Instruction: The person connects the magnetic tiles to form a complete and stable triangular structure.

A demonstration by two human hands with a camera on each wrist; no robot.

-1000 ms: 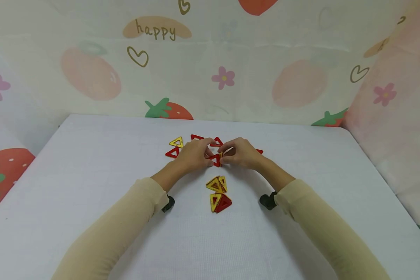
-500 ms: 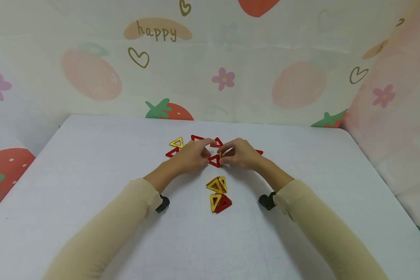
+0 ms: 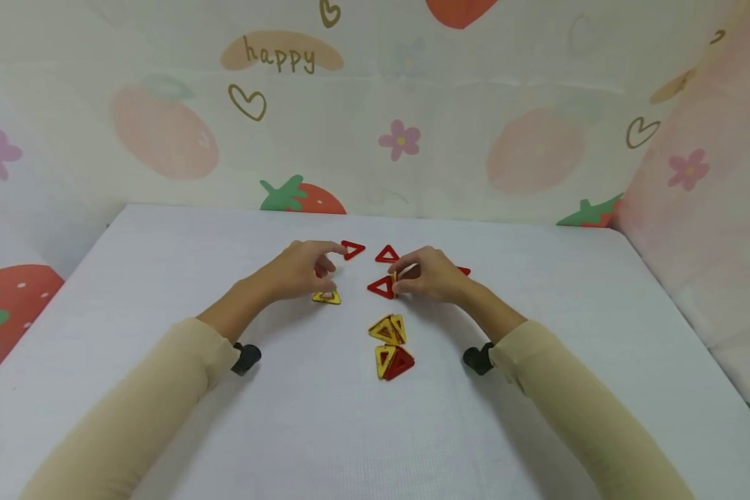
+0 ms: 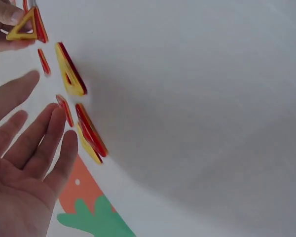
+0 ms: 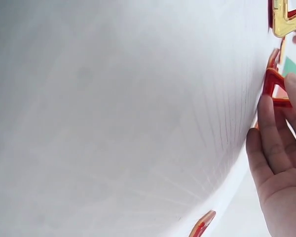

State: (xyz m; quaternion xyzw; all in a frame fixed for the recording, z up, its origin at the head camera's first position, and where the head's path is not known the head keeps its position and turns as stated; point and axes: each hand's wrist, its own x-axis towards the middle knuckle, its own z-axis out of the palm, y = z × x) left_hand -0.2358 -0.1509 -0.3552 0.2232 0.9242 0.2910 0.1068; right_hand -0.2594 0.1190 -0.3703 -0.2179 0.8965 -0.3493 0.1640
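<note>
In the head view, my left hand (image 3: 298,269) hovers over the left end of a group of triangular tiles, fingers spread and nothing visibly held. Just below its thumb lies a yellow triangular tile (image 3: 326,298); a red one beneath the hand is mostly hidden. My right hand (image 3: 430,276) pinches a red triangular tile (image 5: 270,89) between thumb and fingers. Seen from the left wrist, a yellow triangular tile (image 4: 23,27) joins the red one at that hand. Another red triangular tile (image 3: 382,287) sticks out to the left of the right fingertips.
Two stacks of red and yellow tiles, an upper stack (image 3: 387,329) and a lower stack (image 3: 394,362), lie nearer me. Red tiles lie behind the hands, one on the left (image 3: 353,249) and one centrally (image 3: 387,254). Another red tile (image 3: 464,271) is partly hidden by the right hand.
My left hand has left the tiles at the right hand and moved left over the leftmost tiles, uncovering a yellow tile. My right hand has stayed in place, still pinching.
</note>
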